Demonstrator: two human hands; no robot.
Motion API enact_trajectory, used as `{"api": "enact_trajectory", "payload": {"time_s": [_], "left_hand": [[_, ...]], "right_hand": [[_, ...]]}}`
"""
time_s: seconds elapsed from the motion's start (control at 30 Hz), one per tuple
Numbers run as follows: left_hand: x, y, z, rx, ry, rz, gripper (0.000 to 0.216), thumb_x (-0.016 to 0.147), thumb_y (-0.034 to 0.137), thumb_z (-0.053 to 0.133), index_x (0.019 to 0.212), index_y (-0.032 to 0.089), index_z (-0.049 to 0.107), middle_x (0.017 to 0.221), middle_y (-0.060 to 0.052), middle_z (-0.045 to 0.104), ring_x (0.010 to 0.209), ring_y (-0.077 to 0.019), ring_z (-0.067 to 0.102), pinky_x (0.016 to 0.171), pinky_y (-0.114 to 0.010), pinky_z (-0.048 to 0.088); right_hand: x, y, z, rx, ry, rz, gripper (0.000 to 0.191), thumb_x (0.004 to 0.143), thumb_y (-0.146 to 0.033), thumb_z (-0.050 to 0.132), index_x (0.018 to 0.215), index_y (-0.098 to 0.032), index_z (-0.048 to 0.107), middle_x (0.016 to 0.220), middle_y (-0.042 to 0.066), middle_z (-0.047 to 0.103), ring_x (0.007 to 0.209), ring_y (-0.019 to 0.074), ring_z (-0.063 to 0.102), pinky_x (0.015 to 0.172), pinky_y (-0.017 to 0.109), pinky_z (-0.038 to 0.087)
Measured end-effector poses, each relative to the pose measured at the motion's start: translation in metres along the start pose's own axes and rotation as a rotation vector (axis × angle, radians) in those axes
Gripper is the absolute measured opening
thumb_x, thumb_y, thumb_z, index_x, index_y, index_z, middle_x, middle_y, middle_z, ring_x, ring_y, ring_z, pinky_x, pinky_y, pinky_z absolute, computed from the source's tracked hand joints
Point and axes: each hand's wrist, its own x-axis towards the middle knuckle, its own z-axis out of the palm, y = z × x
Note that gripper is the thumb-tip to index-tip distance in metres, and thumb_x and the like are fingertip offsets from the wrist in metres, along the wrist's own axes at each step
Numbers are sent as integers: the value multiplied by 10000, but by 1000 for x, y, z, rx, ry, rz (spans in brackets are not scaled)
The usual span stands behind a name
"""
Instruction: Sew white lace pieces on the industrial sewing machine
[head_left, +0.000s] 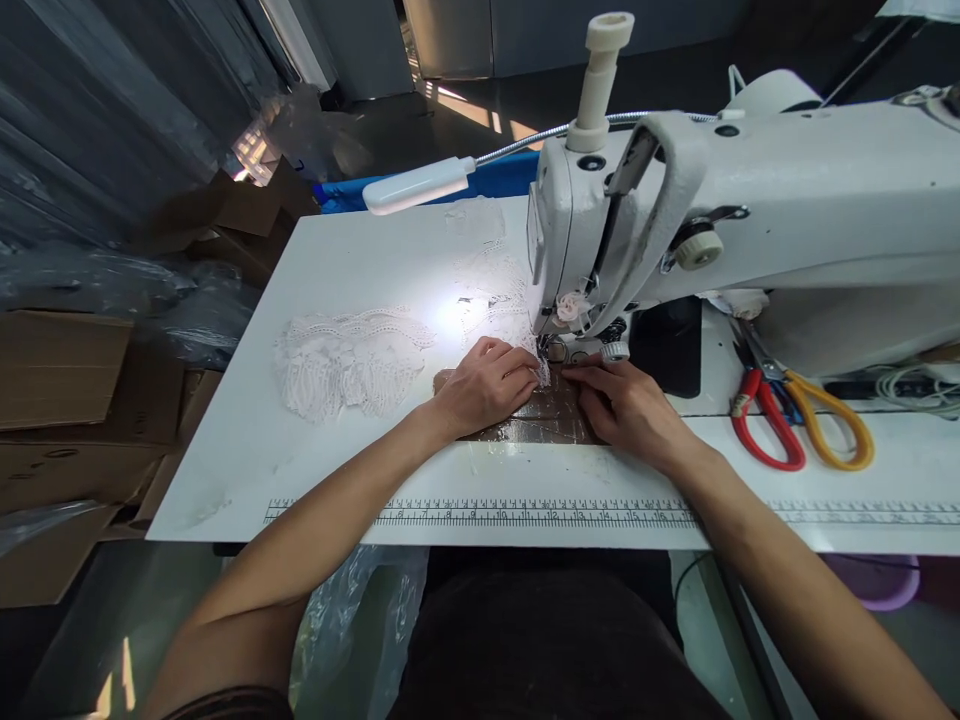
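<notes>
A white sewing machine (720,210) stands on a white table (247,440). My left hand (486,385) lies with curled fingers pressed down on a strip of white lace (495,290) just left of the needle. My right hand (626,405) rests flat on the brown taped patch (551,420) in front of the presser foot, fingers stretched toward the needle and touching the lace end. The lace runs away behind the needle under the lamp's glare.
A heap of white lace (349,360) lies to the left. Red scissors (761,425) and yellow scissors (825,420) lie at the right. A gooseneck lamp (418,185) shines on the work. A ruler strip (525,514) lines the front edge. Cardboard boxes (67,390) stand left.
</notes>
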Motion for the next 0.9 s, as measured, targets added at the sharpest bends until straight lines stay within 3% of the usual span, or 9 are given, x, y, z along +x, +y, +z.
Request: {"api": "enact_trajectory", "payload": {"time_s": [0.17, 0.33, 0.7, 0.9], "left_hand": [[-1, -1, 2, -2, -16, 0, 177, 965, 162, 505, 867, 165, 652, 934, -28, 721, 777, -121, 628, 912, -364, 477], [-1, -1, 3, 31, -18, 19, 187, 967, 165, 496, 862, 155, 650, 900, -36, 718, 779, -132, 635, 897, -361, 495], [-2, 0, 3, 70, -32, 49, 182, 974, 162, 489, 890, 131, 647, 937, -49, 719, 787, -130, 655, 941, -372, 496], [-3, -1, -6, -4, -109, 61, 191, 956, 228, 494, 988, 137, 660, 971, -65, 713, 845, -165, 658, 1060, -486, 411]], "right_hand": [[1, -3, 3, 20, -13, -6, 385, 908, -173, 467, 1248, -161, 648, 1089, 129, 608, 959, 237, 610, 848, 386, 536], [-1, -6, 5, -11, -58, -87, 416, 905, -166, 491, 1285, -262, 633, 1155, 125, 566, 1063, 263, 574, 910, 447, 524], [-2, -4, 7, -98, -32, -175, 350, 920, -167, 502, 1217, -222, 678, 1138, 150, 563, 1037, 265, 563, 894, 462, 524], [-2, -4, 7, -79, -43, -146, 372, 903, -152, 502, 1217, -248, 677, 1145, 131, 575, 1035, 256, 565, 878, 449, 527]]}}
